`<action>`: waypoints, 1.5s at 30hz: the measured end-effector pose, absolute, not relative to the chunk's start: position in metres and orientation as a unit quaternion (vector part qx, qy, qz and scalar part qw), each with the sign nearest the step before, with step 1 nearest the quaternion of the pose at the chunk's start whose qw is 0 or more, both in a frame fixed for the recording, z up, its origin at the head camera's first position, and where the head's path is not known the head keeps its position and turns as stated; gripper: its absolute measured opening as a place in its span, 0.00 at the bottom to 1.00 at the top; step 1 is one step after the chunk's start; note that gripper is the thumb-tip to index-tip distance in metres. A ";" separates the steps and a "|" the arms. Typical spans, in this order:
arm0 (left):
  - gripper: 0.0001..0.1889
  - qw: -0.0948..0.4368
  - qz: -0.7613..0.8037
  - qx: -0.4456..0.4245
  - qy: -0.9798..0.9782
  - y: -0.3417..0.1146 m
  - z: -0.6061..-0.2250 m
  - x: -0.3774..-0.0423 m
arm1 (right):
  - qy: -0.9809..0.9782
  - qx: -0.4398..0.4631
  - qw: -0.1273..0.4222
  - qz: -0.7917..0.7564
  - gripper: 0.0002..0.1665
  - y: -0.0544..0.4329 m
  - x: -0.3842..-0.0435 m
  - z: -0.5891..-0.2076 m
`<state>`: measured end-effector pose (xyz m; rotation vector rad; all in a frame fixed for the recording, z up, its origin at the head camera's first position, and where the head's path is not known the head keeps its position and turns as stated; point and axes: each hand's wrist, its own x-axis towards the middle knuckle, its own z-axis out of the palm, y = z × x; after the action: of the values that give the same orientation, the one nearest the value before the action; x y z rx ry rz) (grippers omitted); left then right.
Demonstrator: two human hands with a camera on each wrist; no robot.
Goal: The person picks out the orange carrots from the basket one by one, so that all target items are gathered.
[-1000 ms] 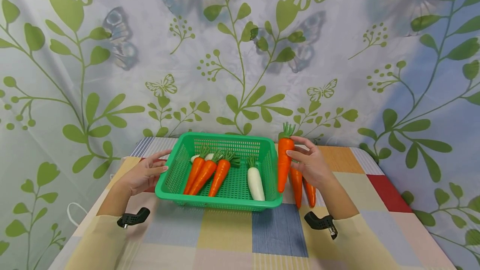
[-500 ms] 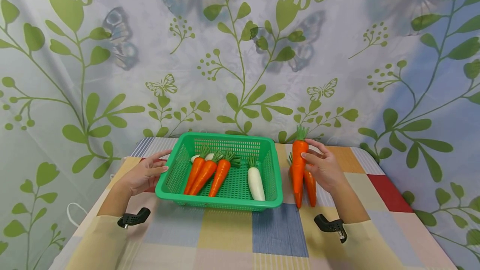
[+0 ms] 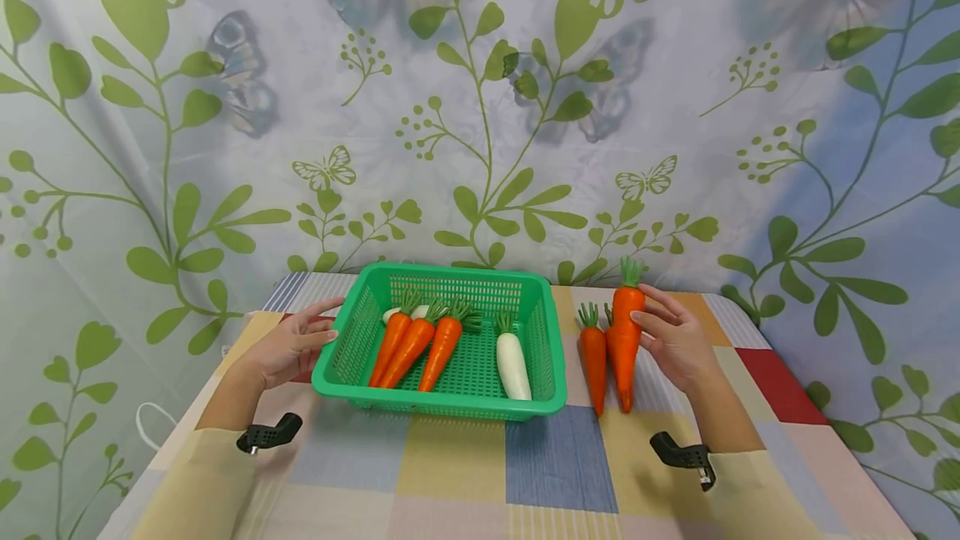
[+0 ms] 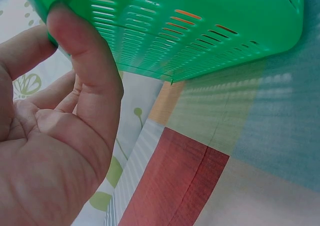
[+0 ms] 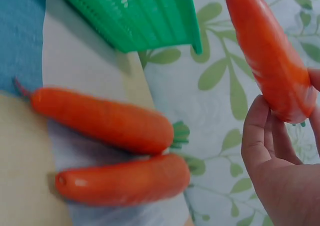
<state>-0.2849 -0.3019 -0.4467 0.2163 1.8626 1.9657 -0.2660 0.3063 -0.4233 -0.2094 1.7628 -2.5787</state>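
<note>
My right hand (image 3: 675,340) pinches an orange carrot (image 3: 627,325) with a green top, holding it upright above the table to the right of the basket. In the right wrist view that carrot (image 5: 272,50) is raised above two other carrots. These lie side by side on the cloth, the left carrot (image 3: 594,361) in full view, the other carrot (image 5: 122,181) mostly hidden behind the held one in the head view. My left hand (image 3: 288,347) touches the left rim of the green plastic basket (image 3: 442,405) with thumb and fingertips, the fingers relaxed outside it.
Inside the basket lie three carrots (image 3: 411,352) at the left, a white radish (image 3: 513,365) at the right, and a partly hidden white vegetable (image 3: 392,315) behind the carrots. A patchwork cloth (image 3: 450,457) covers the table. A leaf-patterned curtain (image 3: 360,215) hangs behind.
My right hand has carried the carrot rightward, from beside the basket's right rim to over the right-hand loose carrot. The left loose carrot is now uncovered. My left hand and the basket stay put.
</note>
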 end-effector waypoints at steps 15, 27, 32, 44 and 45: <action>0.40 0.209 0.705 0.090 0.671 -0.301 -0.445 -0.285 | 0.607 -0.038 0.010 -0.794 0.32 0.349 -0.268 -0.450; 0.40 0.209 0.710 0.100 0.665 -0.301 -0.445 -0.285 | 0.682 0.001 0.019 -0.731 0.34 0.371 -0.275 -0.468; 0.40 0.211 0.711 0.095 0.664 -0.301 -0.445 -0.286 | 0.721 0.024 0.033 -0.692 0.38 0.375 -0.278 -0.470; 0.39 0.213 0.712 0.082 0.664 -0.302 -0.447 -0.286 | 0.800 0.043 0.057 -0.596 0.45 0.381 -0.293 -0.487; 0.39 0.213 0.713 0.078 0.663 -0.302 -0.447 -0.286 | 0.801 0.041 0.059 -0.595 0.45 0.382 -0.294 -0.487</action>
<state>-0.2859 -0.3021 -0.4471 0.2175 1.8407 1.9801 -0.2943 0.3818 -0.4875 0.1228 2.4254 -1.8023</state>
